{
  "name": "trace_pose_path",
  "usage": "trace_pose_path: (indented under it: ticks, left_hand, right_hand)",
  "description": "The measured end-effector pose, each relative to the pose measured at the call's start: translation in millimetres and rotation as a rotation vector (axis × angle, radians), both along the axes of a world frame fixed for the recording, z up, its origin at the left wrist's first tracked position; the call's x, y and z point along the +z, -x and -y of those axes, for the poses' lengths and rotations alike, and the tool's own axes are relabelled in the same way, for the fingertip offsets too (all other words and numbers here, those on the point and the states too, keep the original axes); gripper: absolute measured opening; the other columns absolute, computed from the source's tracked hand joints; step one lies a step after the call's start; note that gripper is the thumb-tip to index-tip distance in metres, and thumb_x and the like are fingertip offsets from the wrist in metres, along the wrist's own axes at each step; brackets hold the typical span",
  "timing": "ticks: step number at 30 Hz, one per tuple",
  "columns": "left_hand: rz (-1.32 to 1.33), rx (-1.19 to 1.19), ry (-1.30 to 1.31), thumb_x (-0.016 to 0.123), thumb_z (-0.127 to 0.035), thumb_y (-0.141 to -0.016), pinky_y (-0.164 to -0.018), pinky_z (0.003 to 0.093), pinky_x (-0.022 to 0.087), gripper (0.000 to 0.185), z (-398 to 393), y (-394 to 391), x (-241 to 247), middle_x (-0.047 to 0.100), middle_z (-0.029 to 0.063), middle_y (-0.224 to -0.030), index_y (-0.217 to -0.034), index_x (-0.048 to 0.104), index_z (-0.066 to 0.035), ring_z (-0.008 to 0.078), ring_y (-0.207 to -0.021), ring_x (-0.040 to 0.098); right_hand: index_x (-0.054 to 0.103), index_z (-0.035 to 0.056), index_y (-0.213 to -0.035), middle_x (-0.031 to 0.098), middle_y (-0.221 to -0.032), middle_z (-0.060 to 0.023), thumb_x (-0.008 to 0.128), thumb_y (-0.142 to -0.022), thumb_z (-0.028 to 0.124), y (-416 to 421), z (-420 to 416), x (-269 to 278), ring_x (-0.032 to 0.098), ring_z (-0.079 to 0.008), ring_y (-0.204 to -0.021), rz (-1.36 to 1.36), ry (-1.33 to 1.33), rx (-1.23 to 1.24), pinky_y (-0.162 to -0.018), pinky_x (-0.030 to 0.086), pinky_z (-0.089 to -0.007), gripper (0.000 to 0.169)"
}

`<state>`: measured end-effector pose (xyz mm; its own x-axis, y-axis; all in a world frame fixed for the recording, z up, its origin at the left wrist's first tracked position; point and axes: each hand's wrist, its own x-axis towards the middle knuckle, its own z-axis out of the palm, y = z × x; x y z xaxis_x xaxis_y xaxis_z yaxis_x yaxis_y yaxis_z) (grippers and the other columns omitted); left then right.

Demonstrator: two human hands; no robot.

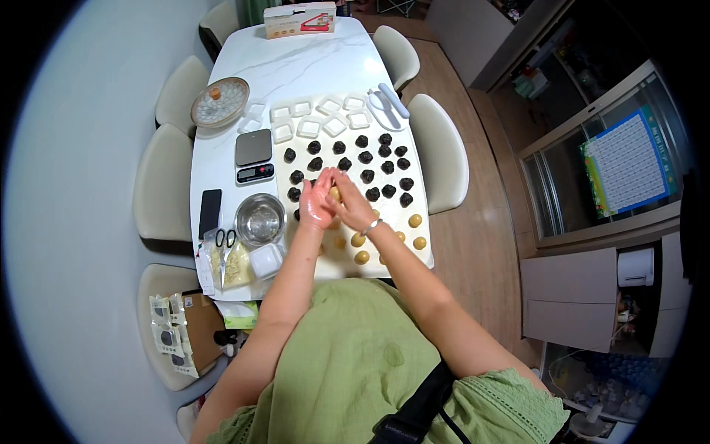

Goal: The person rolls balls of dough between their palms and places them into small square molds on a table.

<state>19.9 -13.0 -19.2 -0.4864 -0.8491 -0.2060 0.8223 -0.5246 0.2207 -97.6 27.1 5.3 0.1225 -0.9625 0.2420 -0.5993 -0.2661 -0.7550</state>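
Note:
Between my palms, above a pale mat [327, 269], is a tan dough ball [335, 193]. It rests against my left hand [318, 202], palm up and shiny, with my right hand [353, 204] cupped against its other side. Below and around my hands the mat bears several dark filling balls [367, 176] in loose rows. Nearer to me lie several tan dough balls [362, 257], some partly hidden by my hands and forearms. Several clear plastic trays [308, 127] stand at the mat's far end.
Left of the mat are a kitchen scale [254, 147], a metal bowl [260, 218], scissors [224, 261] on a bag, a black phone [210, 213] and a lidded dish [220, 102]. A pale lavender utensil [393, 100] lies at the far right corner. Chairs flank the table.

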Motion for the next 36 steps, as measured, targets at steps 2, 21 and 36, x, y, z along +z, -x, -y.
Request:
trace_pose_path:
  ticks: [2, 21, 36]
  left_hand:
    - [0.132, 0.026, -0.008, 0.017, -0.056, -0.098, -0.114, 0.0456, 0.022, 0.07, 1.4, -3.7, -13.8, 0.024, 0.0086, -0.154, -0.148, 0.019, -0.008, 0.0295, -0.139, 0.026]
    - [0.051, 0.126, -0.051, 0.013, -0.064, -0.094, -0.112, 0.0485, 0.022, 0.078, 14.2, -10.1, -4.4, 0.022, 0.0067, -0.155, -0.149, 0.016, -0.01, 0.0276, -0.141, 0.023]
    - [0.048, -0.128, -0.157, 0.021, -0.063, -0.094, -0.109, 0.0449, 0.029, 0.075, -8.5, 15.0, 23.0, 0.041, 0.0091, -0.143, -0.145, 0.03, -0.009, 0.0311, -0.131, 0.039]
  right_hand:
    - [0.035, -0.0015, -0.139, 0.033, -0.145, -0.0248, 0.057, -0.09, 0.028, -19.1, -16.6, -0.2, 0.027, -0.0413, -0.137, 0.039, 0.073, 0.067, -0.113, 0.022, -0.0441, 0.061]
    - [0.04, 0.0013, -0.138, 0.037, -0.145, -0.0196, 0.051, -0.093, 0.023, -13.4, -10.6, -4.1, 0.028, -0.036, -0.138, 0.074, 0.082, 0.025, -0.113, 0.023, -0.0418, 0.051]
    - [0.044, 0.0073, -0.138, 0.033, -0.149, -0.0169, 0.046, -0.096, 0.029, 5.0, 24.1, 18.0, 0.024, -0.0376, -0.139, -0.129, -0.005, -0.067, -0.112, 0.022, -0.0491, 0.047]
